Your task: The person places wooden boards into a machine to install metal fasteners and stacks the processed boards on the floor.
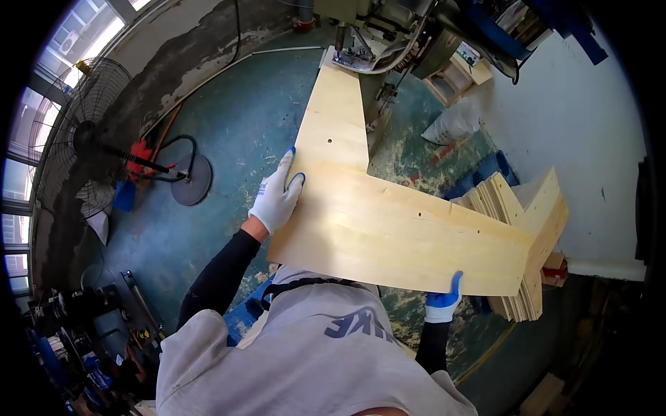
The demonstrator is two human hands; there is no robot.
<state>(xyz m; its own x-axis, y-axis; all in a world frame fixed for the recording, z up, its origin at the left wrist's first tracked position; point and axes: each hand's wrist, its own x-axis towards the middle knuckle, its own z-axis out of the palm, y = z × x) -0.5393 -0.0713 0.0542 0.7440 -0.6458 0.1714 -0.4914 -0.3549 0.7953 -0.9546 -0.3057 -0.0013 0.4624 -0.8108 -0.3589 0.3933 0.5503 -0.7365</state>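
A large L-shaped plywood panel [388, 222] with small holes spans the middle of the view. Its narrow upper end lies under the head of a machine [354, 59]. My left hand [276, 196], in a white glove with blue fingertips, grips the panel's left edge, thumb on top. At the lower right edge, my right hand [444, 302] in a blue and white glove holds the panel from below, with one finger or thumb over the edge and the other fingers hidden underneath.
Stacked plywood pieces [531, 243] stand at the right, beside a white wall [590, 125]. A white sack [452, 127] and a wooden box [454, 80] are at the upper right. On the left stands a fan [84, 135] with a round base [191, 180]. Dust marks the green floor [229, 104].
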